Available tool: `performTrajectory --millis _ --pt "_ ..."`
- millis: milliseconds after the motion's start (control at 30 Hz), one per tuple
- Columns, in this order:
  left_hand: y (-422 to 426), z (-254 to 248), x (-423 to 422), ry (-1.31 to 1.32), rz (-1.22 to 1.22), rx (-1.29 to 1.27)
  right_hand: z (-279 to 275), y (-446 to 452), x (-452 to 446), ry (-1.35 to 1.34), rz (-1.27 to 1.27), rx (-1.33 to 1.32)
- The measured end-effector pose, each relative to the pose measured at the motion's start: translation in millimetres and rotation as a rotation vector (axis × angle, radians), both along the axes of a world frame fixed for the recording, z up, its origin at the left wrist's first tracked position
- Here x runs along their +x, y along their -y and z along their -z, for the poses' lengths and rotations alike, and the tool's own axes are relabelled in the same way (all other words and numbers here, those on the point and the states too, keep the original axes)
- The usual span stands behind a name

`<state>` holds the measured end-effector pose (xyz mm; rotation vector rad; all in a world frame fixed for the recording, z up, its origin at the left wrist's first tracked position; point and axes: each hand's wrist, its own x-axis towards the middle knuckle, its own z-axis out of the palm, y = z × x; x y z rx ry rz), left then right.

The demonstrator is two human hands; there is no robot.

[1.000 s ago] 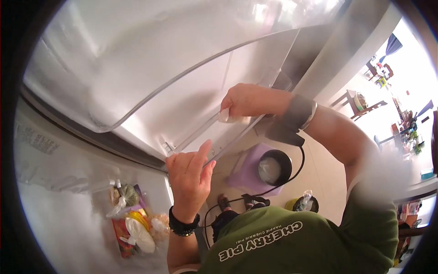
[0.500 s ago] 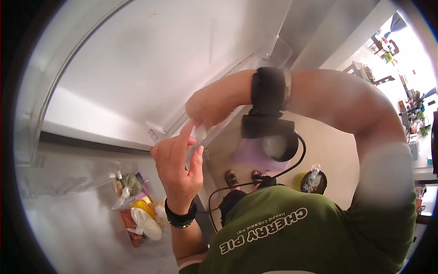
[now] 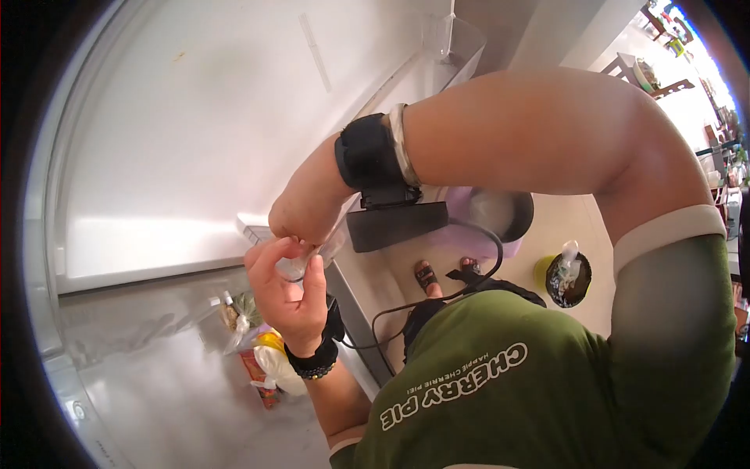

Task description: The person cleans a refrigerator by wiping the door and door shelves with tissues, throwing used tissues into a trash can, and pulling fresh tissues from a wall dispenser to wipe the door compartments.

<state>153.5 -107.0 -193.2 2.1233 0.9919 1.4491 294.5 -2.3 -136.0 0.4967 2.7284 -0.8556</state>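
Observation:
My left hand (image 3: pixel 289 301), with a black bracelet, is raised at a white appliance panel (image 3: pixel 195 141). Its fingers are curled and its thumb stands up, closed around a clear plastic piece (image 3: pixel 334 244) whose full shape I cannot make out. My right hand (image 3: pixel 308 199) bends down against the same piece, close to the left fingertips; its own fingers are mostly hidden behind the hand. On the right wrist sits a black strap (image 3: pixel 366 152) with a dark box (image 3: pixel 397 225) and cable. A clear bin (image 3: pixel 457 43) runs along the panel's edge.
Tied plastic bags and packets (image 3: pixel 269 363) lie on a pale surface at lower left. A lilac stool or tub (image 3: pixel 461 234) with a dark round pot (image 3: pixel 516 215) is on the floor. A bin with a bag (image 3: pixel 566 280) stands right of my sandalled feet.
Both hands have shifted left and slightly lower in view. My left index finger, stretched toward the right hand before, is now curled. The clear piece between the hands shows more plainly.

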Motion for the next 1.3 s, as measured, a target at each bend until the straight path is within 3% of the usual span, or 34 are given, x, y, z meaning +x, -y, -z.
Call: performTrajectory --millis 100,400,500,600,700,900,1100,1300 --pt "1 -2 2 -0.020 -0.009 -0.002 -11 -1 0 0.115 0.008 -0.037" --pt "-1 -2 5 -0.003 -0.012 0.018 8 -8 10 -0.135 0.068 -0.203" --pt "-1 -1 5 0.007 -0.010 0.004 12 -15 9 -0.108 -0.115 -0.062" --pt "-2 -1 5 -0.004 -0.022 -0.006 9 -16 13 -0.096 -0.065 0.034" --pt "-2 -4 7 -0.018 -0.010 -0.004 9 -25 6 -0.016 -0.201 0.059" --pt "-3 5 6 0.077 -0.012 -0.055 22 -30 -1 -0.182 -0.261 -0.120" --pt "-2 4 3 -0.050 -0.145 -0.044 24 -40 -8 -0.096 -0.328 -0.155" --pt "-2 4 1 -0.044 -0.180 -0.034 -19 -27 -8 0.129 -0.267 -0.075"
